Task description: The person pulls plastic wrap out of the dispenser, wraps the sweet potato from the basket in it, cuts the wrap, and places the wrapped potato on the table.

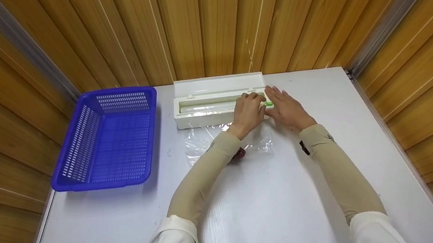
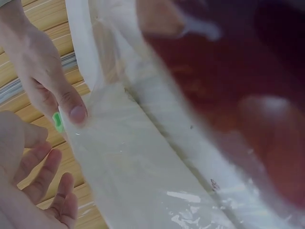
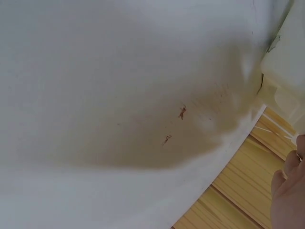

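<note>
A white cling film dispenser box (image 1: pixel 216 119) lies near the back of the table with its lid (image 1: pixel 217 85) raised. Inside is a roll of film (image 1: pixel 207 107), and a clear sheet (image 1: pixel 198 143) runs out over the front edge. My left hand (image 1: pixel 246 112) hovers over the box's right end, fingers loosely bent and holding nothing in the left wrist view. With my right hand (image 1: pixel 289 110) I grip that end, thumb on the front corner beside a green slider (image 2: pixel 58 122). A shiny dark red thing (image 1: pixel 239 154) sits by the sheet, partly hidden by my left forearm; its kind is unclear.
A blue plastic basket (image 1: pixel 125 182) with slotted sides stands on the left of the white table (image 1: pixel 273 219). Wooden panel walls (image 1: pixel 223 25) close off the back and both sides.
</note>
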A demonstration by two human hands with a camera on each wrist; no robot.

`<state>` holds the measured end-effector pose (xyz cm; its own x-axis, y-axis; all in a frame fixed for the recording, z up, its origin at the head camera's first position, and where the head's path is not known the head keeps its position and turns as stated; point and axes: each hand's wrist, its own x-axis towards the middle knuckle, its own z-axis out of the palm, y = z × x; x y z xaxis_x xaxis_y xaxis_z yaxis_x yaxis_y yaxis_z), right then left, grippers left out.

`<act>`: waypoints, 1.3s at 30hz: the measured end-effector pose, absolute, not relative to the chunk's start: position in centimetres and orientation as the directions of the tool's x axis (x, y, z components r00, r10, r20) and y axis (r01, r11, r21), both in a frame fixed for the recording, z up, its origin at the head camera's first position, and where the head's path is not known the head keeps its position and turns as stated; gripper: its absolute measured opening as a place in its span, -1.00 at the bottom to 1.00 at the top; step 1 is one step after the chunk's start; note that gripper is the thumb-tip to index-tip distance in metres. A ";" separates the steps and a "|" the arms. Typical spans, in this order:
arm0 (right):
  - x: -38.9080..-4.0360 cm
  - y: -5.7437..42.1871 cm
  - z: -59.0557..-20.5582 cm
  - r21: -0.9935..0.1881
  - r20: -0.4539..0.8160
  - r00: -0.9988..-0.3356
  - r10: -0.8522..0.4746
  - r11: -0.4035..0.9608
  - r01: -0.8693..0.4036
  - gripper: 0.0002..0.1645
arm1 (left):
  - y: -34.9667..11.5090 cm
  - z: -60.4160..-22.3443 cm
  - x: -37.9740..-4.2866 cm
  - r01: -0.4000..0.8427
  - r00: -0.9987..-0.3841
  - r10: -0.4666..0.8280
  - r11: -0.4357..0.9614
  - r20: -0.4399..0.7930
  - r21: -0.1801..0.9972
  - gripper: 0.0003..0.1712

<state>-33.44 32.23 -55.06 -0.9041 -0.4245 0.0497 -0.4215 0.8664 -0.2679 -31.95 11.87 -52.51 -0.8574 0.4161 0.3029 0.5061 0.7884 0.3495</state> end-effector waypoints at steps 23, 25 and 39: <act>-33.2 32.0 -55.0 -0.295 0.047 -0.906 -0.420 0.861 -0.415 0.00 | 14.0 -52.7 -32.5 0.509 -0.848 0.452 0.841 0.275 0.186 -0.78; -33.4 32.0 -54.8 -0.296 0.047 -0.906 -0.420 0.861 -0.414 0.01 | 14.0 -52.4 -32.7 0.508 -0.849 0.455 0.844 0.269 0.174 -0.80; -33.2 31.9 -55.0 -0.281 0.077 -0.903 -0.422 0.860 -0.426 0.02 | 13.5 -52.1 -33.2 0.540 -0.824 0.479 0.826 0.301 0.161 -0.82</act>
<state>-33.18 31.90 -54.99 -0.9033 -0.4220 0.0768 -0.4257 0.8602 -0.2810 -33.25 13.51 -52.14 -0.8242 0.4794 0.3014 0.5396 0.8264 0.1611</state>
